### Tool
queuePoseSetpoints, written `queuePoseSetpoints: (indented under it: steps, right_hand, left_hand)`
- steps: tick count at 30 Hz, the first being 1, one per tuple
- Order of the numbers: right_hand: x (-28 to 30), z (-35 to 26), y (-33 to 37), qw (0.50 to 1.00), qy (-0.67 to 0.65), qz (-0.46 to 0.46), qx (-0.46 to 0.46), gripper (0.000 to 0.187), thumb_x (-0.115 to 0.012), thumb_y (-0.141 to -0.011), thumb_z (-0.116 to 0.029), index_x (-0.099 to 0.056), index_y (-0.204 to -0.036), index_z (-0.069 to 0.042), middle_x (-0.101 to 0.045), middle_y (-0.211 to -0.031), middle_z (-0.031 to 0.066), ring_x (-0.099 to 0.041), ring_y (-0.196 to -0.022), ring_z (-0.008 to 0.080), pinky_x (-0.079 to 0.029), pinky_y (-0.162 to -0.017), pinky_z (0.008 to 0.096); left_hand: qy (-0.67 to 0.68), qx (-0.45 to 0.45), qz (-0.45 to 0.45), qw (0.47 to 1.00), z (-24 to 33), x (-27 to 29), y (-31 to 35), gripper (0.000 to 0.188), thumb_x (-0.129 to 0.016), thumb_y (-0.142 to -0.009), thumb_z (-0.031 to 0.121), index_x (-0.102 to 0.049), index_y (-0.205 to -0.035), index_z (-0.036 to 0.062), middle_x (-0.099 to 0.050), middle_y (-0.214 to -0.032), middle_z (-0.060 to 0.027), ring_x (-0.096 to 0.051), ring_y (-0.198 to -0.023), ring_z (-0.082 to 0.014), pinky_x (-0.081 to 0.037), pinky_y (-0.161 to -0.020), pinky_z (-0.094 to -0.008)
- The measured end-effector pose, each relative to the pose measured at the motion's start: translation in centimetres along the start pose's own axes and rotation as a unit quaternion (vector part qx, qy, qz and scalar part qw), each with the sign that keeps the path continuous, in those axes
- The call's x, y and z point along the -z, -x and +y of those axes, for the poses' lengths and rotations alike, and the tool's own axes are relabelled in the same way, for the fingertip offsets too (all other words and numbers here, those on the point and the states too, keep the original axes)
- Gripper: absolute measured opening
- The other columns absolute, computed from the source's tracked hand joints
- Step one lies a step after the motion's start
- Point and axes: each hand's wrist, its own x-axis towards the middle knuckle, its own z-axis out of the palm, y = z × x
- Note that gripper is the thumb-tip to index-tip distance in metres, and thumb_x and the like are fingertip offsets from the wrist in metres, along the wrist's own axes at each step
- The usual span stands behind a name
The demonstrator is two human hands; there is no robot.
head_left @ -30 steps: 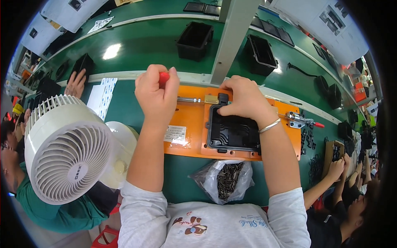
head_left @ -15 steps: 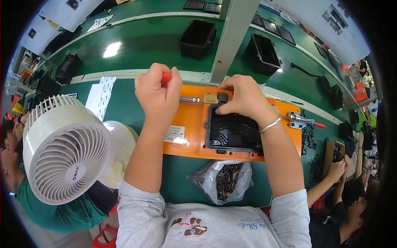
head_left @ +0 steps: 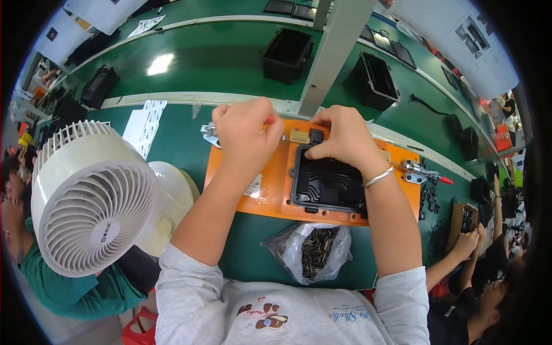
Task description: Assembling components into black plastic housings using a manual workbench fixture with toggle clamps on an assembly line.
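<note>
My left hand [head_left: 246, 131] is closed in a fist around the red handle [head_left: 269, 121] of a push-pull toggle clamp [head_left: 209, 133]. The clamp is mounted at the left end of an orange fixture plate [head_left: 276, 198], and its rod points at a small brass-coloured block [head_left: 299, 136]. In the fixture lies a shallow black plastic case part [head_left: 328, 187], its hollow side up. My right hand [head_left: 348, 138] grips the part's far edge, thumb on the inside rim and fingers beyond it, partly hidden. A second toggle clamp [head_left: 422, 171] with a red tip sits at the right end.
An open plastic bag of metal pins [head_left: 318, 253] lies in front of the fixture. A white fan [head_left: 98, 201] stands at left. Black boxes [head_left: 287, 54] rest beyond a white post [head_left: 330, 63]. Small black parts [head_left: 430, 195] lie right, near a co-worker's hands [head_left: 468, 241].
My left hand has moved right, toward the case part, with the red handle in its grip. The clamp's base now shows left of it. My right hand keeps its hold.
</note>
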Motion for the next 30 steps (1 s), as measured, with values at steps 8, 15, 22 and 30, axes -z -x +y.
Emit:
queuePoseSetpoints:
  steps: [8, 15, 22, 30]
  right_hand:
    - [0.1, 0.1, 0.1, 1.000, -0.002, -0.023, -0.014, 0.054, -0.083, -0.046, -0.022, -0.068, -0.091, 0.003, -0.064, -0.084, 0.0145, -0.063, -0.078, 0.0274, -0.050, -0.073, 0.0324]
    - [0.2, 0.1, 0.0, 0.999, -0.027, -0.030, -0.009, 0.054, -0.084, -0.047, -0.020, -0.067, -0.092, 0.005, -0.064, -0.083, 0.0133, -0.063, -0.076, 0.0237, -0.050, -0.072, 0.0303]
    - [0.2, 0.4, -0.1, 0.999, -0.029, -0.033, -0.005, 0.054, -0.084, -0.048, -0.020, -0.067, -0.092, 0.005, -0.063, -0.083, 0.0127, -0.062, -0.074, 0.0229, -0.050, -0.072, 0.0300]
    - [0.3, 1.3, 0.4, 0.984, -0.172, -0.015, 0.036, 0.038, -0.082, -0.062, -0.012, -0.067, -0.094, 0.000, -0.061, -0.092, 0.0082, -0.061, -0.080, 0.0193, -0.049, -0.075, 0.0296]
  left_hand:
    - [-0.008, -0.010, -0.010, 1.000, -0.1, 0.2, 0.1, 0.016, -0.066, -0.066, 0.009, -0.050, -0.065, 0.0115, -0.052, -0.060, -0.0008, -0.053, -0.059, -0.0221, -0.032, -0.068, -0.0377]
    - [0.029, 0.002, 0.021, 0.999, -0.5, 0.7, 0.0, 0.014, -0.068, -0.071, 0.011, -0.054, -0.068, 0.0107, -0.054, -0.060, -0.0008, -0.054, -0.058, -0.0214, -0.033, -0.069, -0.0369]
    - [0.079, 0.058, 0.118, 0.988, -1.1, 1.1, -0.9, 0.014, -0.070, -0.075, 0.008, -0.056, -0.074, 0.0084, -0.055, -0.060, -0.0013, -0.051, -0.055, -0.0194, -0.035, -0.068, -0.0320]
    - [0.099, 0.076, 0.110, 0.986, -1.1, 1.2, -0.8, 0.015, -0.071, -0.075, 0.008, -0.056, -0.075, 0.0085, -0.055, -0.060, -0.0011, -0.049, -0.054, -0.0183, -0.034, -0.065, -0.0310]
